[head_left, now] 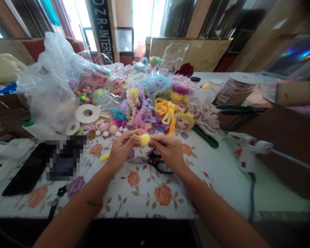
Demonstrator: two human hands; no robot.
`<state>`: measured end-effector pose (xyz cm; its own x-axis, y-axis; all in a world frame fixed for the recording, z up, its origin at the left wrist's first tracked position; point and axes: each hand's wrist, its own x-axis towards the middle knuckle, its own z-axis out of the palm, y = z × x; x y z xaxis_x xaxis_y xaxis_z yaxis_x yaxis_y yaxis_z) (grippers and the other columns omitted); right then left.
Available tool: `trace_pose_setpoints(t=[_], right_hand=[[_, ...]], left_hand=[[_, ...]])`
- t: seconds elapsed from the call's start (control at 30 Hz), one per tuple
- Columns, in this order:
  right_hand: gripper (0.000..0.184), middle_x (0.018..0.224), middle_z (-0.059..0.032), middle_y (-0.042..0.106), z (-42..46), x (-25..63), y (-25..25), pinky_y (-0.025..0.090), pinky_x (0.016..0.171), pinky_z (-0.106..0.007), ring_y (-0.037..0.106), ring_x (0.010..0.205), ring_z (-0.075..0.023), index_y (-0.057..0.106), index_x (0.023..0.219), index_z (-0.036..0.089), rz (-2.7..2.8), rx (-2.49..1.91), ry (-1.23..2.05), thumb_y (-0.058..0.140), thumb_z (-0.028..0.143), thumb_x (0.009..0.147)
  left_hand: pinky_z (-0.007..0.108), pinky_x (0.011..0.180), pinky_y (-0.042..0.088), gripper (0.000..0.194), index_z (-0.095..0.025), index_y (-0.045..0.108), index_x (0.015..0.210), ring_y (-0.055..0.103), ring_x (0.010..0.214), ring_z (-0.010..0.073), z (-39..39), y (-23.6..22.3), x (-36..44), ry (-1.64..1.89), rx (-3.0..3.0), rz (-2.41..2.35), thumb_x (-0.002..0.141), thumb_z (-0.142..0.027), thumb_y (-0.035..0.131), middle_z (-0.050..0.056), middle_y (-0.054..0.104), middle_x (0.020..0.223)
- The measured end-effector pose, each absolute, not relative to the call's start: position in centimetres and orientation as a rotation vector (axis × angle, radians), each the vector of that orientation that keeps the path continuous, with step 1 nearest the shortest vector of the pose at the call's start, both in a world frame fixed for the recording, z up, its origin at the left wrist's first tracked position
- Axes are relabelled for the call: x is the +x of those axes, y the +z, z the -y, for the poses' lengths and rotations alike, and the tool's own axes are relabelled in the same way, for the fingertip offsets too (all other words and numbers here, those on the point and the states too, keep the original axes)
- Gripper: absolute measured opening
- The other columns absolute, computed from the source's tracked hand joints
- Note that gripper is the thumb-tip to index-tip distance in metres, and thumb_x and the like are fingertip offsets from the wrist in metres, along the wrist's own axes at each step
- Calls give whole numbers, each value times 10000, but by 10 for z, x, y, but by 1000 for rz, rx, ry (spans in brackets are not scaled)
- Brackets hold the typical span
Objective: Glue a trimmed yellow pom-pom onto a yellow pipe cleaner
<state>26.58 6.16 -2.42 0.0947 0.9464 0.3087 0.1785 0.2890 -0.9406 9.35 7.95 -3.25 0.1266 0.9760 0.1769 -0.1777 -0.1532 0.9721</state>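
Note:
Between the fingertips of both hands is a small fluffy yellow piece (144, 139), raised over the flowered cloth. My left hand (124, 148) pinches its left side, and my right hand (169, 150) pinches its right side. A yellow strip end (104, 157) sticks out at the left of my left hand; whether it joins the fluffy piece is hidden. Below my right hand lie black-handled scissors (155, 162), partly covered by it. Just beyond the hands sits a heap of colourful trims with a yellow fuzzy stem bundle (166, 110) and a doll-face piece (184, 120).
A white hot glue gun (248, 148) stands at the right, near a cardboard box (286, 137). Green-handled pliers (206, 136) lie beyond my right hand. At left are a ribbon roll (87, 113), a plastic bag (49, 82) and a black phone (27, 168).

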Motion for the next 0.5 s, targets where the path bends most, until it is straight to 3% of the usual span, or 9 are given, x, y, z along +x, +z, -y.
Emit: trace_pose_setpoints(t=[0.2, 0.37, 0.5], right_hand=[[142, 662, 0, 733, -64, 267, -25, 533, 580, -254, 649, 581, -143, 811, 846, 235, 1397, -1128, 921, 718, 262, 743], [130, 578, 5, 692, -64, 272, -23, 510, 518, -241, 611, 513, -124, 810, 802, 216, 1375, -1102, 1192, 749, 286, 711], [150, 561, 6, 683, -65, 273, -23, 513, 520, -243, 598, 497, -115, 798, 756, 200, 1327, -1074, 1293, 801, 314, 659]], left_hand=[[232, 664, 500, 187, -246, 800, 931, 610, 772, 137, -81, -33, 91, 1315, 1490, -896, 750, -237, 758, 39, 695, 878], [210, 491, 424, 158, -251, 808, 856, 546, 602, 97, -81, -37, 89, 1258, 1455, -902, 701, -228, 791, 25, 684, 802], [208, 504, 444, 128, -233, 806, 828, 556, 595, 92, -80, -38, 89, 1220, 1466, -902, 702, -248, 792, 29, 691, 815]])
